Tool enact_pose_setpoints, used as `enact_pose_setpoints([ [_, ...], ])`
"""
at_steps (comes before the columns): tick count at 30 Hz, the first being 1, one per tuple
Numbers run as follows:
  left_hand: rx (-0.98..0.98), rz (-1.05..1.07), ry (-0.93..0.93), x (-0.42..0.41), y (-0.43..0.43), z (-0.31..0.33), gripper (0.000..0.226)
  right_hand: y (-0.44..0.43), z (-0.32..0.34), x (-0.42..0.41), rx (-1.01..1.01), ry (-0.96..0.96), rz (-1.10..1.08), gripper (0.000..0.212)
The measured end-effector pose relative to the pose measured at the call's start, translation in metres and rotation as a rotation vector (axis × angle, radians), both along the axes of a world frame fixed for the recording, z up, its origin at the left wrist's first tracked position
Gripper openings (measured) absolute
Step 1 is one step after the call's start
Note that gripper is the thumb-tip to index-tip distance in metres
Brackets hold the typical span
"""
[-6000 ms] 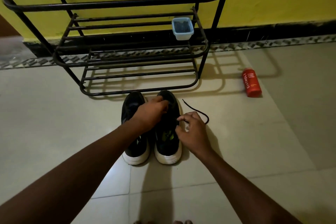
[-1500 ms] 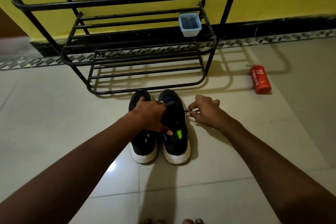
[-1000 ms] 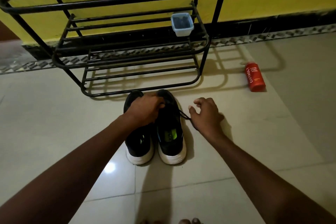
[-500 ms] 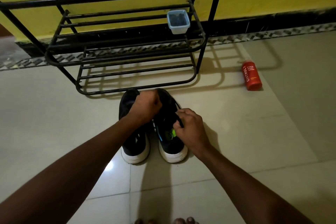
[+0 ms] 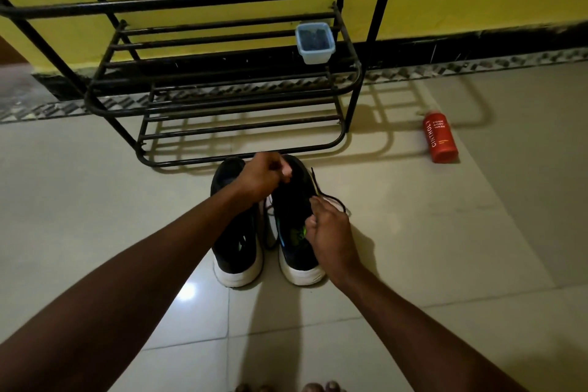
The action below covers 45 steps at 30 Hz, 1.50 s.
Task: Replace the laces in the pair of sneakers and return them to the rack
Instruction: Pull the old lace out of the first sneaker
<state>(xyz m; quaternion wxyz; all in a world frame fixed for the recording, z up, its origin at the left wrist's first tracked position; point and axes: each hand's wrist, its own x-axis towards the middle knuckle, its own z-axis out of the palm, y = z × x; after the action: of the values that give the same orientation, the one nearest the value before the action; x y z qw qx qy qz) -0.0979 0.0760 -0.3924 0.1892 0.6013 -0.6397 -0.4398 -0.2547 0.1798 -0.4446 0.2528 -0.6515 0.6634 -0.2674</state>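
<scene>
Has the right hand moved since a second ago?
Yes. The right hand moved left, from beside the right sneaker to over it, where it pinches the lace.

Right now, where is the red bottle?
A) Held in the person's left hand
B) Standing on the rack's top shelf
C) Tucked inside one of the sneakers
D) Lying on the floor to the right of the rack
D: the red bottle lies on its side on the tiled floor, off to the right of the black rack.
</scene>
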Motion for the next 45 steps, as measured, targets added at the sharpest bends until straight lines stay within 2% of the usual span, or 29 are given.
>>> enact_pose_setpoints([
  [2, 0.127, 0.162, 0.211, 0.000, 0.003, 0.003, 0.021, 0.001, -0.002, -0.002, 0.004, -0.016, -0.016, 0.044],
  [3, 0.137, 0.159, 0.205, 0.001, 0.004, 0.004, 0.024, 0.001, -0.003, -0.002, 0.003, -0.017, -0.022, 0.043],
  [6, -0.059, -0.075, -0.232, 0.007, 0.003, 0.004, 0.011, 0.002, -0.006, 0.000, -0.010, 0.015, -0.019, 0.042],
  [7, -0.112, -0.088, -0.246, 0.005, 0.003, 0.005, 0.008, 0.003, -0.006, 0.002, -0.015, 0.020, -0.021, 0.042],
  [8, -0.143, -0.071, -0.152, 0.003, 0.003, 0.006, 0.008, 0.003, -0.007, 0.003, -0.022, 0.022, -0.028, 0.042],
  [9, -0.126, -0.004, 0.020, -0.001, 0.004, 0.007, 0.011, 0.004, -0.008, 0.004, -0.030, 0.023, -0.036, 0.042],
  [11, -0.011, 0.208, 0.389, -0.007, 0.006, 0.013, 0.019, 0.004, -0.010, 0.004, -0.040, 0.022, -0.056, 0.042],
  [12, 0.045, 0.286, 0.480, -0.009, 0.006, 0.015, 0.019, 0.003, -0.011, 0.004, -0.043, 0.022, -0.068, 0.042],
  [13, 0.033, 0.296, 0.446, -0.008, 0.006, 0.015, 0.016, 0.003, -0.012, 0.005, -0.043, 0.021, -0.080, 0.042],
  [14, -0.058, 0.226, 0.316, -0.006, 0.007, 0.013, 0.012, 0.003, -0.013, 0.006, -0.045, 0.019, -0.089, 0.042],
  [15, -0.176, 0.096, 0.147, -0.002, 0.008, 0.010, 0.008, 0.003, -0.014, 0.007, -0.050, 0.014, -0.095, 0.042],
  [17, -0.354, -0.172, -0.104, 0.003, 0.008, 0.007, 0.020, 0.003, -0.016, 0.009, -0.056, -0.001, -0.102, 0.043],
  [20, -0.343, -0.432, -0.435, 0.005, 0.000, 0.003, 0.030, 0.002, -0.016, 0.011, -0.056, -0.015, -0.125, 0.043],
  [21, -0.341, -0.463, -0.540, 0.005, -0.002, 0.000, 0.027, 0.002, -0.016, 0.012, -0.063, -0.009, -0.132, 0.042],
  [23, -0.423, -0.465, -0.612, 0.002, -0.001, -0.004, 0.019, 0.003, -0.015, 0.011, -0.071, 0.017, -0.127, 0.042],
  [27, -0.562, -0.305, -0.555, -0.001, 0.003, -0.002, 0.007, 0.002, -0.014, 0.009, -0.078, 0.043, -0.103, 0.042],
  [28, -0.554, -0.271, -0.484, -0.001, 0.002, 0.000, 0.008, 0.002, -0.014, 0.009, -0.076, 0.047, -0.106, 0.043],
  [31, -0.290, -0.083, 0.087, -0.001, 0.002, 0.016, 0.010, 0.003, -0.013, 0.009, -0.085, 0.057, -0.115, 0.041],
  [32, -0.226, -0.049, 0.228, 0.000, 0.002, 0.020, 0.011, 0.003, -0.013, 0.009, -0.089, 0.055, -0.119, 0.040],
  [33, -0.222, -0.053, 0.275, 0.002, 0.002, 0.023, 0.011, 0.003, -0.013, 0.010, -0.088, 0.051, -0.121, 0.040],
  [34, -0.295, -0.086, 0.200, 0.003, 0.001, 0.025, 0.009, 0.003, -0.013, 0.010, -0.083, 0.050, -0.121, 0.040],
  [37, -0.615, -0.319, -0.405, 0.008, -0.003, 0.026, 0.017, 0.003, -0.013, 0.011, -0.084, 0.055, -0.133, 0.040],
  [39, -0.680, -0.471, -0.684, 0.013, -0.007, 0.024, 0.030, 0.004, -0.013, 0.011, -0.089, 0.065, -0.141, 0.040],
  [40, -0.685, -0.516, -0.766, 0.015, -0.010, 0.023, 0.032, 0.004, -0.013, 0.011, -0.089, 0.069, -0.139, 0.041],
  [42, -0.691, -0.502, -0.767, 0.019, -0.012, 0.022, 0.029, 0.004, -0.012, 0.011, -0.091, 0.069, -0.132, 0.041],
  [45, -0.652, -0.339, -0.584, 0.020, -0.011, 0.023, 0.022, 0.004, -0.012, 0.011, -0.095, 0.044, -0.135, 0.039],
])
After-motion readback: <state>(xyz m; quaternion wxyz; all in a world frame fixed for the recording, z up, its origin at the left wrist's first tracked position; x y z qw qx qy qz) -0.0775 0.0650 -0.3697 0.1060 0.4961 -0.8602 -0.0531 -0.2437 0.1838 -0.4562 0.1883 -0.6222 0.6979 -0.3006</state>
